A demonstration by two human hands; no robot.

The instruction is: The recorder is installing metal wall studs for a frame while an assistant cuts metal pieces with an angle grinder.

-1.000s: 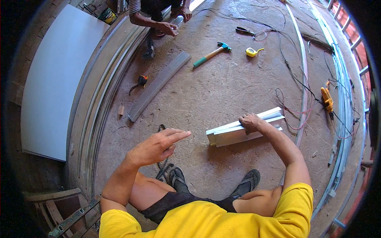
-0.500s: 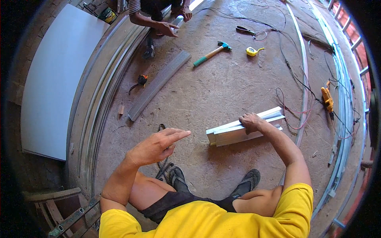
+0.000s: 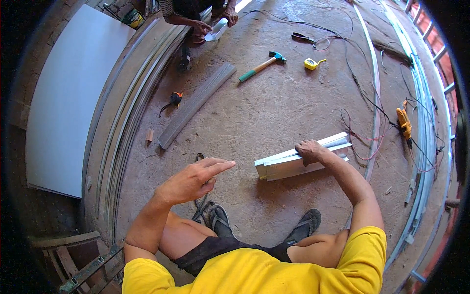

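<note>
My right hand (image 3: 310, 152) is closed over the top edge of a bundle of short metal channel pieces (image 3: 289, 170), silvery and folded lengthwise. The bundle lies slanted before my right foot. My left hand (image 3: 196, 180) hangs in the air above my left foot, index finger stretched out and the other fingers partly bent, with nothing seen in it. A dark strap (image 3: 200, 208) lies beneath it by my sandal. A long grey perforated channel (image 3: 198, 105) rests on the floor farther off, beside a black and orange tape measure (image 3: 176, 98).
A hammer (image 3: 262, 67) and a yellow tape measure (image 3: 311, 63) lie ahead. A yellow drill (image 3: 404, 123) and cables (image 3: 360, 83) are at right. Long metal profiles (image 3: 423, 108) run along the right side, white panel (image 3: 73, 98) at left. Another person's hands (image 3: 230, 15) hold a white piece.
The other person's hand has drawn back to the left and now grips the white piece, which has tilted. My own hands and the channel bundle have stayed in place.
</note>
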